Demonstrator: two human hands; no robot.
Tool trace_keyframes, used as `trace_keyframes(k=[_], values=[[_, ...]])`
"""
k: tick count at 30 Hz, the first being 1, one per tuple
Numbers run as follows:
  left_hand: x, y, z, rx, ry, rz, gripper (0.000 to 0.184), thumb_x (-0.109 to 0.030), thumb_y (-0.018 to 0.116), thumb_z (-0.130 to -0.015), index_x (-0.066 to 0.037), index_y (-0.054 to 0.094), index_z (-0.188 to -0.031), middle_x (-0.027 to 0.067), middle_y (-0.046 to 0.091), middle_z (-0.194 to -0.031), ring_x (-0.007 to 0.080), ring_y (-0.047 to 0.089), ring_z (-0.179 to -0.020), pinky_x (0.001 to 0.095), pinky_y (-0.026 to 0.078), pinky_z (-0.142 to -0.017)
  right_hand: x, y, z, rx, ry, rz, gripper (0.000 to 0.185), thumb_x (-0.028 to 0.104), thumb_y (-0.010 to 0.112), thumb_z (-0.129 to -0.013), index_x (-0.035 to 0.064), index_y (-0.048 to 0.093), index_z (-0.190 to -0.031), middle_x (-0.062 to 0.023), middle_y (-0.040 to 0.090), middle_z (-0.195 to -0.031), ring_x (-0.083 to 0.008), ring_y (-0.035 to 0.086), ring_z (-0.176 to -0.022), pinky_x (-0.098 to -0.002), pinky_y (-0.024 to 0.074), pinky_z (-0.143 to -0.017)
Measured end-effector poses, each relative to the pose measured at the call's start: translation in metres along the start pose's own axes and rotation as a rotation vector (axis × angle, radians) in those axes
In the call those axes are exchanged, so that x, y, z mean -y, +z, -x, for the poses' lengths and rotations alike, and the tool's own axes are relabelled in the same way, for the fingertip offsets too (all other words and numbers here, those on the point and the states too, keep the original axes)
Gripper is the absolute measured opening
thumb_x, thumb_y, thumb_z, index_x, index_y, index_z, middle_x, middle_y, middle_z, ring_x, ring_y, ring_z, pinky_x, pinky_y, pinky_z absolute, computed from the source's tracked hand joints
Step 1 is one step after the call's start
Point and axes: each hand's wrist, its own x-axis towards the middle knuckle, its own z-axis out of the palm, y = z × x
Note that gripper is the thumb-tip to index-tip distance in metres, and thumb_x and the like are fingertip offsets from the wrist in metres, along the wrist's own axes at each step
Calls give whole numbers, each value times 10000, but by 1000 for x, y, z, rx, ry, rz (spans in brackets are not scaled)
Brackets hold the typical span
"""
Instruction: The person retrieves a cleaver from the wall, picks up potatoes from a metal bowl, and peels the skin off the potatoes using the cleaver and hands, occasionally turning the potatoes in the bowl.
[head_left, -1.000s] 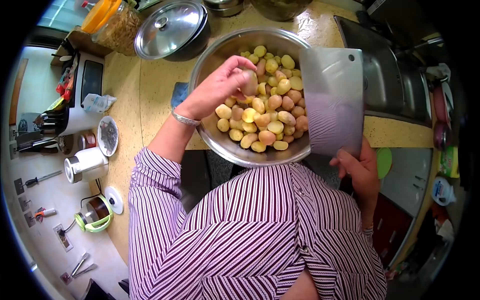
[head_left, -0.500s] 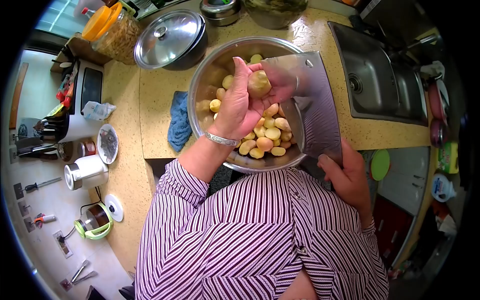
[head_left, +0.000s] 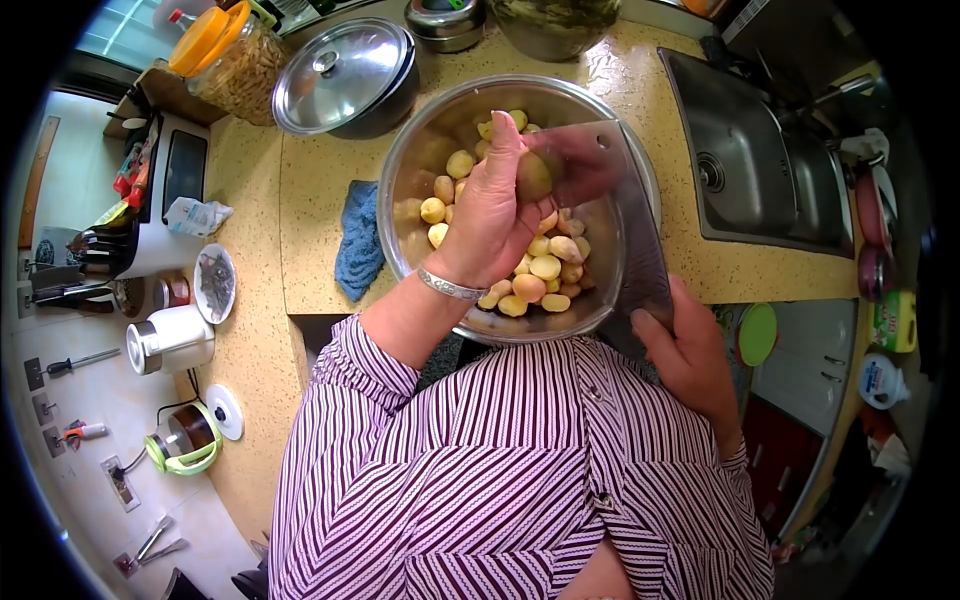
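Observation:
Over a wide steel bowl (head_left: 393,215), my left hand (head_left: 490,225) is closed around a potato (head_left: 534,180), thumb pointing up. My right hand (head_left: 690,352) grips a broad cleaver (head_left: 642,240) by its handle, at the right of the bowl's near rim. The cleaver's blade stands close against the held potato and mirrors the left hand; whether its edge touches the potato I cannot tell. Inside the bowl lie several peeled, pale yellow potato pieces (head_left: 545,267), partly hidden by my left hand and the blade.
A blue cloth (head_left: 358,240) lies left of the bowl. Behind stand a lidded pot (head_left: 340,75), a jar with an orange lid (head_left: 235,70) and a glass bowl (head_left: 555,25). The sink (head_left: 705,140) is at right. A small plate (head_left: 215,285) and a green-handled glass pot (head_left: 185,440) sit at left.
The cleaver has turned, so its blade shows narrower and more edge-on. My left hand has shifted slightly right and rolled, with the potato now more hidden.

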Motion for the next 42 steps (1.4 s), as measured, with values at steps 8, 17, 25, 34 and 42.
trace_keyframes(k=[8, 17, 25, 34, 42], values=[[6, -4, 4, -25, -17, -4, 574, -550, 384, -1029, -41, 576, -1212, 95, 605, -1238, 269, 610, -1164, 480, 505, -1021, -8, 5, -9, 68, 42, -70, 314, 71, 547, -944, -54, 534, -1231, -184, 669, -963, -270, 663, -883, -349, 499, -812], [8, -34, -4, -2, -89, -5, 407, -43, 556, -882, -10, 504, -1285, 81, 628, -1193, 158, 590, -1085, 355, 463, -1004, -34, -1, -14, 144, 274, -480, 398, 101, 589, -929, -34, 526, -1298, -79, 658, -818, -73, 539, -575, -202, 454, -573], [0, -22, 0, 77, -189, 164, 501, -113, 546, -863, -9, 468, -1347, 101, 587, -1255, 208, 580, -1142, 376, 468, -1015, -41, -4, -1, 99, 303, -750, 406, 45, 554, -907, -49, 511, -1300, -93, 651, -800, -95, 542, -569, -215, 467, -582], [-1, -39, -3, -112, -128, 246, 454, -199, 471, -1008, 46, 404, -1384, 246, 498, -1312, 363, 535, -1238, 437, 483, -1068, -39, -11, 9, -90, 192, -632, 371, 61, 560, -909, -54, 525, -1260, -92, 658, -823, -91, 541, -573, -212, 459, -576], [-9, -46, 1, 130, -193, 182, 562, -465, 365, -1062, 0, 438, -1369, 190, 573, -1224, 302, 632, -1114, 367, 567, -942, -30, -11, 11, -55, 156, -489, 358, 74, 585, -920, -50, 557, -1255, -67, 665, -831, -64, 544, -599, -202, 444, -560]])
